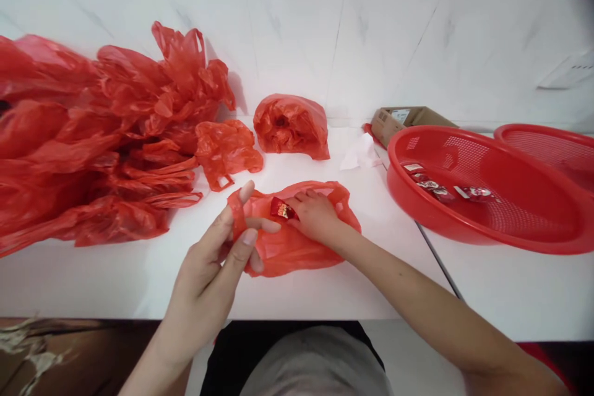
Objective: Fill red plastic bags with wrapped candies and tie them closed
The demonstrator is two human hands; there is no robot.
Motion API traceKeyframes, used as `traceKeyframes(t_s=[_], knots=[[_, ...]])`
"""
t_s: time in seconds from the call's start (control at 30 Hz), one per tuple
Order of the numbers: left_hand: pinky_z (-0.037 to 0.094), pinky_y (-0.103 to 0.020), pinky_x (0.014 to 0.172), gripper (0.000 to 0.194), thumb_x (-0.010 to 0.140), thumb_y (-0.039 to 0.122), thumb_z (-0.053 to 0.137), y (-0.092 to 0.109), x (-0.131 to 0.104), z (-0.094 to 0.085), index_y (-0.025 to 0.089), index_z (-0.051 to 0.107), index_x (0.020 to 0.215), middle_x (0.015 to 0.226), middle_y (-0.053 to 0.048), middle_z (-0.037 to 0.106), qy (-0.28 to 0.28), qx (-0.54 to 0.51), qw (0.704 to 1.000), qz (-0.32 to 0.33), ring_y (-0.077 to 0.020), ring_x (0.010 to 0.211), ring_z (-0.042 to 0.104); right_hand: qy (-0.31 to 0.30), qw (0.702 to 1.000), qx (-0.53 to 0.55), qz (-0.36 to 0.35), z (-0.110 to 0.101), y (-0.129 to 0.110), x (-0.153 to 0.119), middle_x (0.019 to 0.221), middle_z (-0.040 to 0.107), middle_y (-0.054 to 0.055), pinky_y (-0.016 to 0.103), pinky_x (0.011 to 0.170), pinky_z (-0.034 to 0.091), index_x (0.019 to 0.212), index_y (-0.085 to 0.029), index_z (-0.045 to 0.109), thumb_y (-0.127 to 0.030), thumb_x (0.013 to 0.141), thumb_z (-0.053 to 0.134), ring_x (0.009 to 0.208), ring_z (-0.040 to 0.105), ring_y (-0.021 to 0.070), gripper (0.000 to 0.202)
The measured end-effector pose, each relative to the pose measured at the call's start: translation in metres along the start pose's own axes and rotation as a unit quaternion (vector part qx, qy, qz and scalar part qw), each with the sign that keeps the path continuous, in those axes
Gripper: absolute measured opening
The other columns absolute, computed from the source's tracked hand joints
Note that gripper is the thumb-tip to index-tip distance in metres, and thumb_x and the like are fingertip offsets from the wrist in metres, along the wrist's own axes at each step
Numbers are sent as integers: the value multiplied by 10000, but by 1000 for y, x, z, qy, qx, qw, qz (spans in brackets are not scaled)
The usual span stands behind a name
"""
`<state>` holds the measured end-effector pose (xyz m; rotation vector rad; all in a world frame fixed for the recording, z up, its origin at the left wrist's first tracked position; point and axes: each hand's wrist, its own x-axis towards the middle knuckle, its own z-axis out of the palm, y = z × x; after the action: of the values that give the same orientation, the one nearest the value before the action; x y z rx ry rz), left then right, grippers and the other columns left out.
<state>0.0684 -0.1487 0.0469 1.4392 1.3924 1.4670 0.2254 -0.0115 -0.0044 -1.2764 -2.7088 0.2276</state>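
A red plastic bag (301,255) lies spread on the white table in front of me. My left hand (218,260) grips the bag's left edge, with its handle loop around my fingers and the thumb close by. My right hand (315,213) reaches over the bag from the right, palm down, its fingers closed around a small dark red printed packet (281,209). The packet is at the bag's mouth; how deep it sits in the bag is not clear. Part of it is hidden under my right fingers.
A heap of red plastic bags (93,142) covers the left. A rolled red bundle (291,127) stands by the wall, near a crumpled white paper (362,153). At right are a red basket (464,232) with several packets, a second basket (547,136) and a cardboard box (387,127).
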Motion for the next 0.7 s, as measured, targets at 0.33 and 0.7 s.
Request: traceKeyframes(t_s=[0.33,0.7], knots=[[518,-267,529,542,915,329,606,-8,10,3,319,472,1440,996,-55,719,28,-14,1000,7,-115,546,552,30,996,73,34,6,10,-9,1019,702,60,287,694,434,1123,-207,667,-372,958,494,871,632,201,291],[513,-256,580,573,946,330,572,-13,14,-4,349,388,1488,1096,-51,697,14,-2,1000,4,-106,612,565,34,992,115,45,24,9,-1,1003,684,66,287,715,431,1162,-183,614,-257,978,403,859,616,182,291]])
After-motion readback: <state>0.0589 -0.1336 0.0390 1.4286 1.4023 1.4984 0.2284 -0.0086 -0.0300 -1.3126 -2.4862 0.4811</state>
